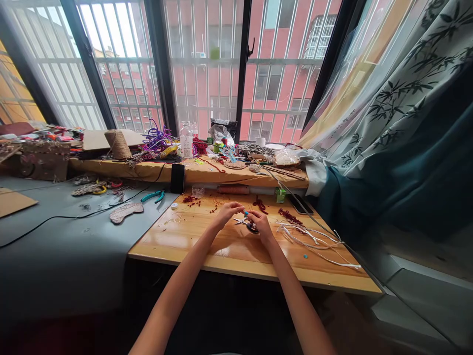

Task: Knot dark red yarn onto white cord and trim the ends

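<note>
Right hand [261,224]: fingertips pinch a small blue piece [246,213]. Left hand [226,214]: fingertips drawn together just beside it; whether they grip anything cannot be told. The blue piece lies between the two hands, at the right hand's fingertips. Its long axis appears to slant slightly, roughly from 10 to 4 o'clock; which end is its front cannot be told.

Clock directions taken from the hands. Scissors [241,221] lie on the wooden tabletop [221,254], partly under the right hand, blades toward 9. Dark red cord [260,205] at 1; green box [280,195] at 2; dark red strands [291,217] at 3; looped white cords [314,241] at 4. Reddish roll [233,190] near 12; clear round container [198,191] at 11; teal-handled pliers [153,196] toward 10, on the grey surface [92,241].
</note>
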Demonstrator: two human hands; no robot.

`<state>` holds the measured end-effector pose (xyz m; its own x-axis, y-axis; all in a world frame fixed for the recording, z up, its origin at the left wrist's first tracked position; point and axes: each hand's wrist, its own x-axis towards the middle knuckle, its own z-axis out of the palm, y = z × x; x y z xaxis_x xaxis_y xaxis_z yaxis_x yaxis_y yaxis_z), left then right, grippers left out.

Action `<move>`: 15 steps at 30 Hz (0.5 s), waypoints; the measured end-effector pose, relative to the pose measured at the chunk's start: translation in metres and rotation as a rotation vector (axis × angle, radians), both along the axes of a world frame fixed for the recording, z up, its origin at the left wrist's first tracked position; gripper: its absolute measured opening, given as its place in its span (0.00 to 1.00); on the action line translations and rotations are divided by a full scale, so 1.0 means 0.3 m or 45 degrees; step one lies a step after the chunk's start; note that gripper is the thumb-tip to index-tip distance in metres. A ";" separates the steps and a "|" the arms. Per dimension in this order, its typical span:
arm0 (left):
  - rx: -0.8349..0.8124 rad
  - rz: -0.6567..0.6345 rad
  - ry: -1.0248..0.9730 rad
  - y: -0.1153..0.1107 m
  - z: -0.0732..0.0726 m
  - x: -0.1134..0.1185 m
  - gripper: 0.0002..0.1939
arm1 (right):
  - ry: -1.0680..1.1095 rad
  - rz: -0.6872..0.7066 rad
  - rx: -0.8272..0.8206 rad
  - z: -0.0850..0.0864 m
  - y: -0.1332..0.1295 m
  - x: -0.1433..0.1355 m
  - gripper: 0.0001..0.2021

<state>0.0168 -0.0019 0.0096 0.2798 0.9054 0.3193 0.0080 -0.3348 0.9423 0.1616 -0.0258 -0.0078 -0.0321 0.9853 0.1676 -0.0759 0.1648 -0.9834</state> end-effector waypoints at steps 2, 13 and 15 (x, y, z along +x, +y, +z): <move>0.035 0.027 0.006 -0.005 0.000 0.007 0.11 | -0.031 0.013 0.001 -0.006 0.004 0.001 0.13; 0.041 0.058 0.030 -0.008 -0.008 0.028 0.15 | -0.089 0.069 -0.052 -0.019 0.009 0.007 0.13; 0.008 0.033 0.028 -0.007 -0.007 0.025 0.15 | -0.088 0.078 -0.056 -0.017 0.006 0.007 0.12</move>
